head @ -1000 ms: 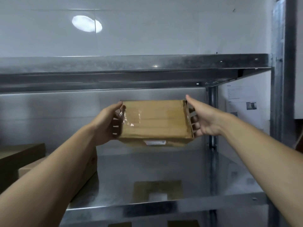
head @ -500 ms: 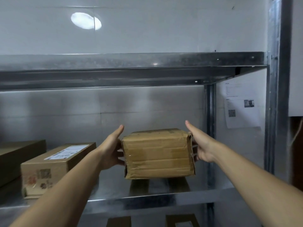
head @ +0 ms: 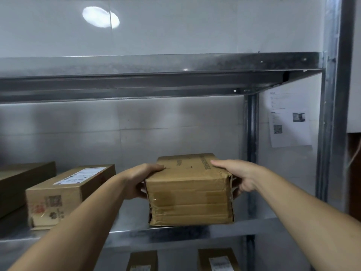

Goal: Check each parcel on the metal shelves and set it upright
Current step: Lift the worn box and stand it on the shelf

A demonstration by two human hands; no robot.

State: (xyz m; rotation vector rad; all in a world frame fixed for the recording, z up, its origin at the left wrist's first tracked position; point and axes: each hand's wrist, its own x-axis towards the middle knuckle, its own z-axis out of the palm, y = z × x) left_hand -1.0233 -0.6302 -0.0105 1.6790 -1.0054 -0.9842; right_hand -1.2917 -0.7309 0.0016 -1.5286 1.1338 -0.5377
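- Lower middle: the cardboard parcel (head: 189,194) sits at the metal shelf's (head: 254,225) front edge, with room on its left.
- It is brown, creased and taped.
- The left hand (head: 136,181) and right hand (head: 241,177) grip its sides.

High on the white wall (head: 195,26) I see a bright oval glare (head: 100,17). To the right, a printed sheet (head: 289,133) is stuck flat to the wall. It carries small text I cannot read, a QR code (head: 277,129) and a small photo (head: 298,116). At the far right edge a thin cord (head: 354,153) hangs against a brown recess (head: 354,182).
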